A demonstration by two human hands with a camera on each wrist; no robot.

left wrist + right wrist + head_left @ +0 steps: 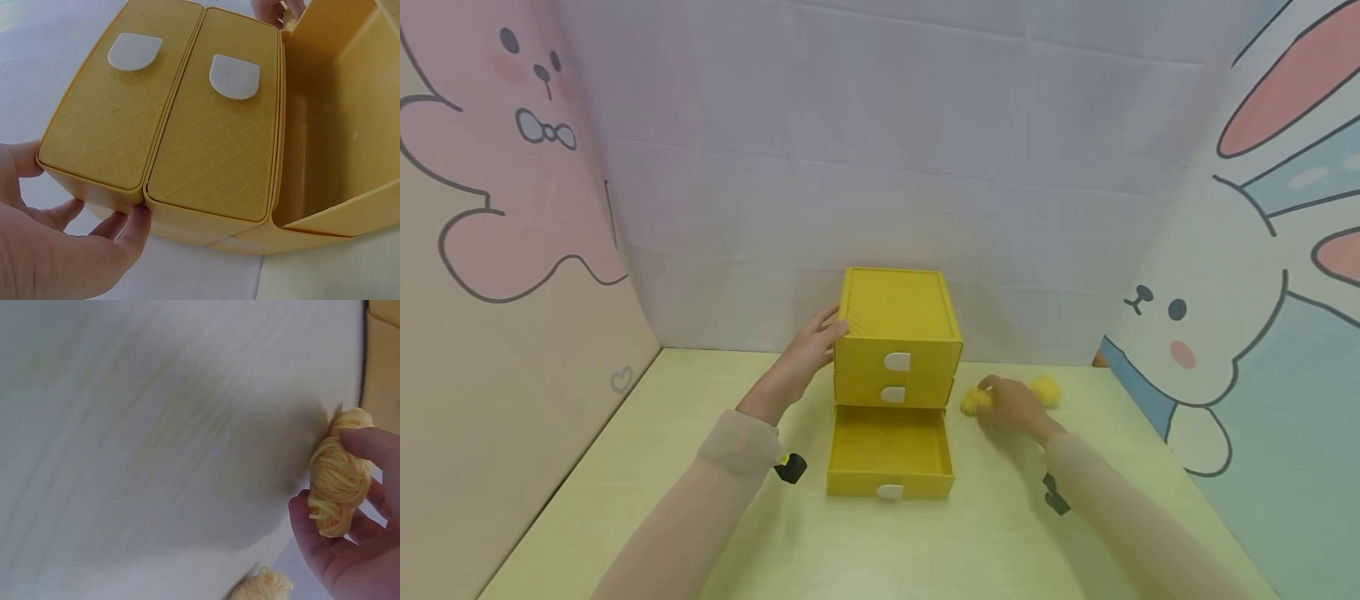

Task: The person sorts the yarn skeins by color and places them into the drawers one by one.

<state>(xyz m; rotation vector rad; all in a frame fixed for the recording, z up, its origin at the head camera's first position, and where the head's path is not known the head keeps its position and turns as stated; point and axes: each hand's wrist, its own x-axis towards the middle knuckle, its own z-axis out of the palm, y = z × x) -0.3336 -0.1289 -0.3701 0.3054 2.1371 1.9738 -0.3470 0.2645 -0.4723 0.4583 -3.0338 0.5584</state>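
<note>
A yellow drawer cabinet (pixel 897 304) with white tabs stands on the table; its bottom drawer (pixel 891 446) is pulled out and bare inside. My left hand (pixel 805 358) rests against the cabinet's upper left side, thumb over the top edge. The left wrist view shows its fingertips (pixel 139 219) on the side wall, near the seam between the two closed drawers. Right of the cabinet, my right hand (pixel 1017 407) holds a small yellow yarn skein (pixel 340 478) between thumb and fingers, close over the table. A second yellow yarn skein (pixel 1046 390) lies just beyond that hand.
The pale table (pixel 715 533) stretches around the cabinet. A white cloth backdrop (pixel 880 167) rises behind it. Side panels carry a pink cartoon animal (pixel 512 225) on the left and a white rabbit (pixel 1217 300) on the right.
</note>
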